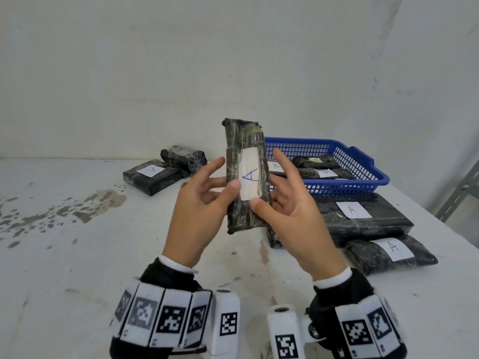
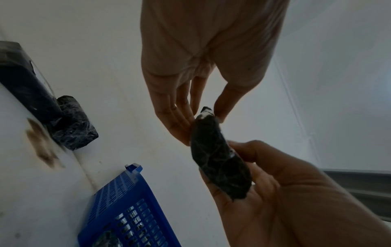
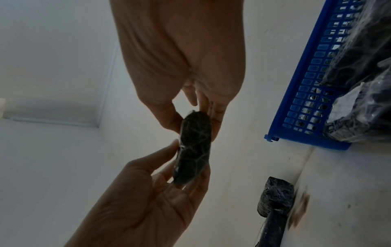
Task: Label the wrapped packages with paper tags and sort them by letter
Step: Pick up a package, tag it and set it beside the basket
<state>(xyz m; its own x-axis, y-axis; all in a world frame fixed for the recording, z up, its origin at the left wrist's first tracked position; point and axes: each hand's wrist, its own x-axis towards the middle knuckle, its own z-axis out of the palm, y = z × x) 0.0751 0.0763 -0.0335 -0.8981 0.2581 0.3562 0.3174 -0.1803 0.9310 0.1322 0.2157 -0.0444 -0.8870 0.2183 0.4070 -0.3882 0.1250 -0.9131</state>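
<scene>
Both grips are closed on one dark wrapped package (image 1: 245, 174), held upright above the surface (image 1: 77, 255): left hand (image 1: 199, 213) and right hand (image 1: 293, 216) pinch it, thumbs at its "A" tag (image 1: 249, 177). Behind, tagged packages are seen inside a blue basket (image 1: 363, 161); a "B" is legible.

A plain white wall (image 1: 181, 60) fills the far side of the scene, scuffed and faintly marked. A white table (image 1: 64, 255) runs from near to far and meets the wall, with dark blotchy stains (image 1: 77, 206) on its left part. At the far right stands a grey metal shelf upright (image 1: 458, 195). The light is soft and even.
</scene>
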